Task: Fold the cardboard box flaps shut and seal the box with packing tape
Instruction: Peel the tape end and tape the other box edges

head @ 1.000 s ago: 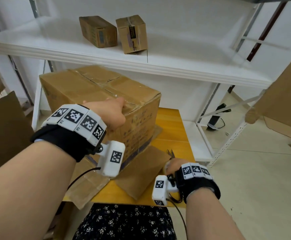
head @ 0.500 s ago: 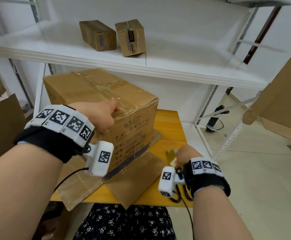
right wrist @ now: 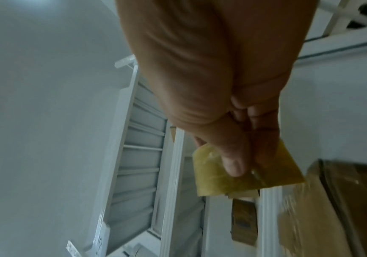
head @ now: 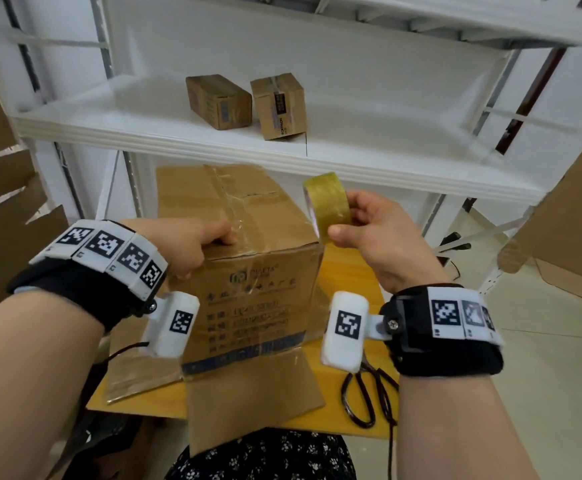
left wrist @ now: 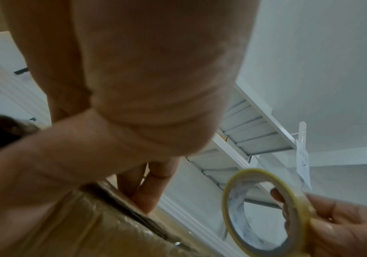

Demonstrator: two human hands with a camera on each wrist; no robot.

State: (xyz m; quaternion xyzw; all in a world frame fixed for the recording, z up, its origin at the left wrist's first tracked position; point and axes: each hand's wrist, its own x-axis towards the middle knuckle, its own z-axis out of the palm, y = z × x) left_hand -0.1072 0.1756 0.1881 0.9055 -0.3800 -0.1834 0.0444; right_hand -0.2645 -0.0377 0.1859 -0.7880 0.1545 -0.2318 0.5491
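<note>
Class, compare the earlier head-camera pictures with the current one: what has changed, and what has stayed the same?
The right hand has risen from the yellow table and now holds a roll of packing tape beside the cardboard box. The left hand still grips the box's top near edge; the scissors lie on the table.

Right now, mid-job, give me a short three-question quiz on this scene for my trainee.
1. True or false: the right hand holds the tape roll above the table, beside the big cardboard box.
2. Where do the scissors lie? A) on the white shelf B) on the yellow table, right of the box C) on top of the box
3. Fill in: the left hand grips the box at its top near ____.

Key: 1 true; 2 B; 3 edge.
</note>
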